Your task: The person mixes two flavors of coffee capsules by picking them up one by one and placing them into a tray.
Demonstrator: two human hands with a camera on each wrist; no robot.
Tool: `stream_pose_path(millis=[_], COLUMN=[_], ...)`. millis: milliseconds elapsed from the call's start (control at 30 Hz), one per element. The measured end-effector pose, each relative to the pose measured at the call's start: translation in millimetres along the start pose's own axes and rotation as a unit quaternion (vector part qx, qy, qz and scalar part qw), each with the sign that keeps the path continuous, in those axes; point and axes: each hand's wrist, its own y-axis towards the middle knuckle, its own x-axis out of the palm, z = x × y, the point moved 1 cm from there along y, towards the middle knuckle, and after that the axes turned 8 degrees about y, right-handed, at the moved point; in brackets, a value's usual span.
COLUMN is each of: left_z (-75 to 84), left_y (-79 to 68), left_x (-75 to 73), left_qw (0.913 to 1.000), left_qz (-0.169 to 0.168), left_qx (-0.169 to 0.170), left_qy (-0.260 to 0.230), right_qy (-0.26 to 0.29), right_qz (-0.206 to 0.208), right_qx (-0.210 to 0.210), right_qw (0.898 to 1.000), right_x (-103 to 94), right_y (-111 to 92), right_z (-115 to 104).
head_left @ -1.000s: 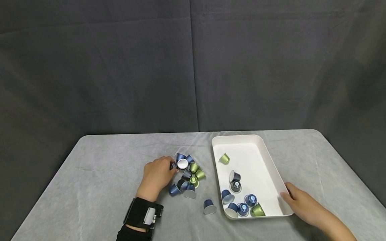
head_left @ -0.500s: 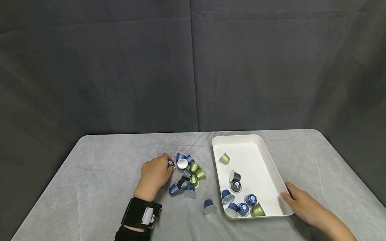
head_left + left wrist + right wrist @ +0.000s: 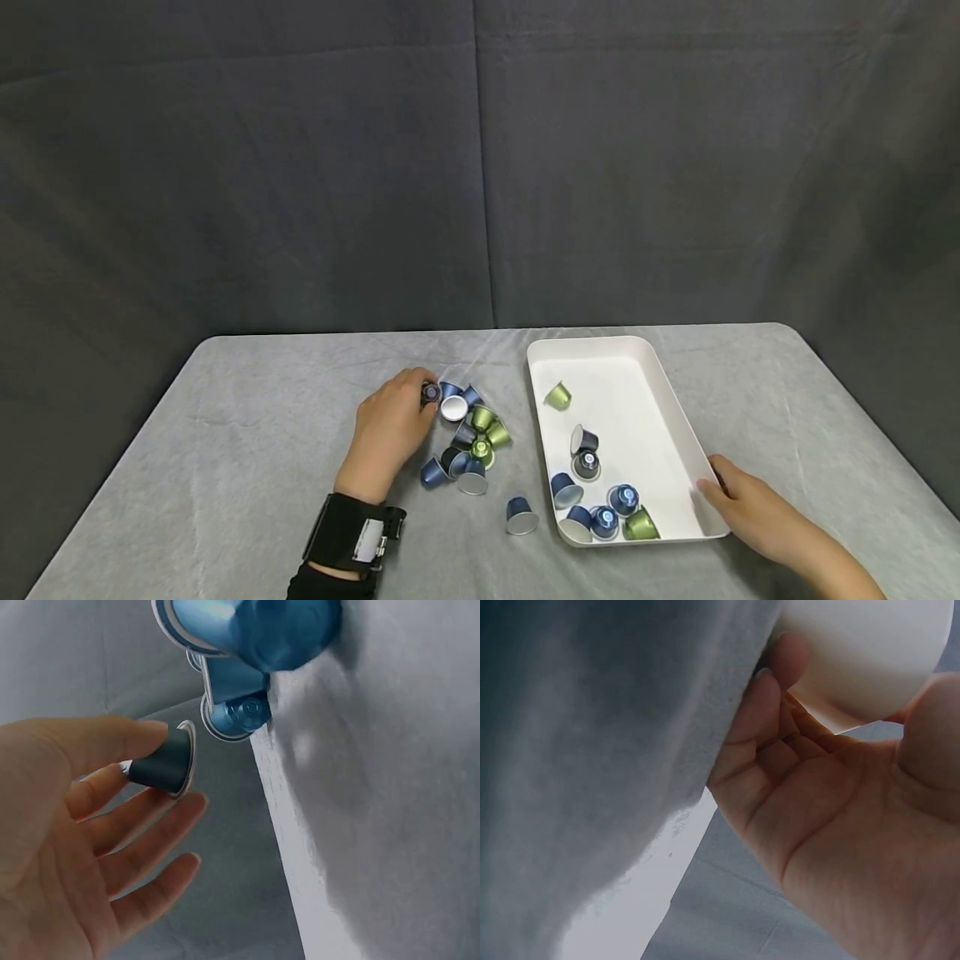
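Observation:
My left hand [image 3: 392,429] pinches a dark coffee capsule [image 3: 431,393] between thumb and index finger, at the left side of a loose pile. In the left wrist view the capsule [image 3: 163,763] lies sideways in the pinch, its rim outward, while the other fingers spread loosely. Blue capsules [image 3: 433,473], green capsules [image 3: 498,432] and one showing a white lid [image 3: 454,407] make up the pile. With thumb over its side wall and fingers below, my right hand [image 3: 753,508] grips the white tray [image 3: 637,400]. In the right wrist view the fingers curl under the tray wall [image 3: 225,712].
Several blue, dark and green capsules lie in the tray, mostly toward its near left corner; one green capsule [image 3: 558,396] is farther back. A single blue capsule [image 3: 521,516] rests on the grey cloth between pile and tray. A dark curtain [image 3: 480,167] hangs behind the table.
The left hand first drew the dark capsule slightly left, then moved it a little toward the table's back. The right hand and the tray stay where they were.

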Motion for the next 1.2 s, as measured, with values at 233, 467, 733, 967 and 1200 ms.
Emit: stream_pose_path(millis=[233, 467, 733, 967, 1200], left_z=[18.5, 36.2, 57.2, 84.2, 111.9], left_y=[-2.8, -6.3, -14.4, -25.1, -36.9], left_x=[-1.9, -4.1, -3.7, -7.0, -9.1], left_qw=[0.999, 0.9977, 0.9922, 0.981, 0.9656], left_qz=[0.025, 0.003, 0.016, 0.036, 0.025], left_qx=[0.035, 0.066, 0.124, 0.186, 0.248], left_qy=[-0.014, -0.014, -0.004, 0.039, 0.075], right_qy=[-0.003, -0.003, 0.002, 0.003, 0.004], right_qz=[-0.005, -0.012, -0.006, -0.001, -0.001], right_qx=[0.01, 0.015, 0.009, 0.001, 0.0], right_qw=[1.0, 1.0, 1.0, 1.0, 1.0], right_x=[-0.3, -1.2, -0.7, 0.4, 0.0], right_y=[1.3, 2.7, 1.9, 1.2, 0.4], right_z=[0.2, -0.9, -1.0, -0.2, -0.2])
